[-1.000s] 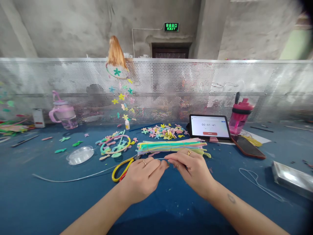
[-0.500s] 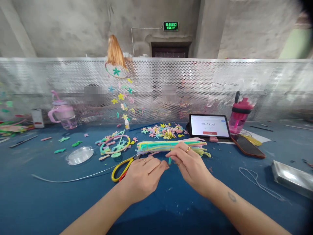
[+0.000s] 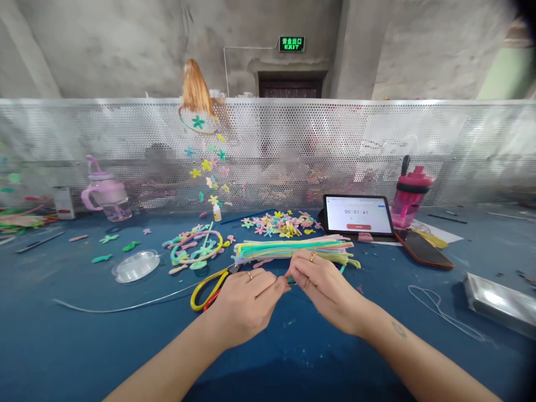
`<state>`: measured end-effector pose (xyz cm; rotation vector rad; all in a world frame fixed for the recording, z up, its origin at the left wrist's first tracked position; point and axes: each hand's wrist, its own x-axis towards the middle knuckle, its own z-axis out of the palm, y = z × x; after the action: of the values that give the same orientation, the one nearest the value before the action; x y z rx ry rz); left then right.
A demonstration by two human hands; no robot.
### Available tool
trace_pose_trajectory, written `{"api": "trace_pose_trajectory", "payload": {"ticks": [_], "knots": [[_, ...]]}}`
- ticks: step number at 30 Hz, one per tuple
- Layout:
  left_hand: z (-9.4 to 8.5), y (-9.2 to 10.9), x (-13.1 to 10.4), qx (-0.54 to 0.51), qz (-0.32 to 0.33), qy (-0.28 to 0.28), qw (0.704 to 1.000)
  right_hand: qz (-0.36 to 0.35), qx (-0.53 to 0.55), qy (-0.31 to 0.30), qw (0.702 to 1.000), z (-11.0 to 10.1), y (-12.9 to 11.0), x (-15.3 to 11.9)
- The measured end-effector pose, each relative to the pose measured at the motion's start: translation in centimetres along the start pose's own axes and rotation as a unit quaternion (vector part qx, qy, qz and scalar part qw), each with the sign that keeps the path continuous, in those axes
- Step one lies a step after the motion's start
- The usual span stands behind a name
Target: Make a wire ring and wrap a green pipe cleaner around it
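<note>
My left hand (image 3: 250, 300) is closed in a pinch around a thin metal rod, most of which is hidden by the fingers. The fingers of my right hand (image 3: 324, 287) are pinched together against its tip. A teal pipe cleaner (image 3: 343, 268) passes through the right hand; its end pokes out behind that hand, and a bit of teal shows at the fingertips. Just beyond both hands lies a bundle of pastel pipe cleaners (image 3: 268, 249). Scissors with yellow and red handles (image 3: 209, 289) rest beside my left hand, partly covered by it.
Pipe-cleaner flowers (image 3: 285, 223) are heaped behind the bundle. Left of it are a wrapped hoop (image 3: 196, 245), a clear plastic dish (image 3: 136, 266) and a long clear strand (image 3: 125, 308). A tablet (image 3: 358, 215), a phone (image 3: 424, 249) and a metal box (image 3: 502, 304) stand or lie right.
My right fingers have drawn in close against the left fingertips, leaving less of the rod exposed. The teal pipe cleaner's end now sticks out behind the right hand.
</note>
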<state>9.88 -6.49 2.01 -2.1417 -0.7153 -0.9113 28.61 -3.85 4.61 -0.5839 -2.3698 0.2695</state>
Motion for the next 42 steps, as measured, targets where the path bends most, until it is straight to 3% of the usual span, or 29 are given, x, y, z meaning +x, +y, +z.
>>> {"api": "trace_pose_trajectory", "payload": {"ticks": [10, 17, 24, 42], "knots": [[-0.6, 0.0, 0.4, -0.068, -0.016, -0.007, 0.998, -0.046, 0.003, -0.063, 0.997, -1.0, -0.1, -0.3], [-0.7, -0.3, 0.1, -0.068, -0.019, -0.007, 0.997, -0.075, -0.027, -0.028, 0.996, -0.1, 0.7, -0.5], [-0.7, -0.5, 0.0, -0.080, -0.017, -0.014, 0.997, -0.092, -0.050, -0.048, 0.993, -0.4, 0.7, -0.2], [-1.2, -0.6, -0.4, 0.006, 0.051, -0.020, 0.998, -0.060, 0.100, -0.051, 0.992, -0.3, 1.2, -0.1]]}}
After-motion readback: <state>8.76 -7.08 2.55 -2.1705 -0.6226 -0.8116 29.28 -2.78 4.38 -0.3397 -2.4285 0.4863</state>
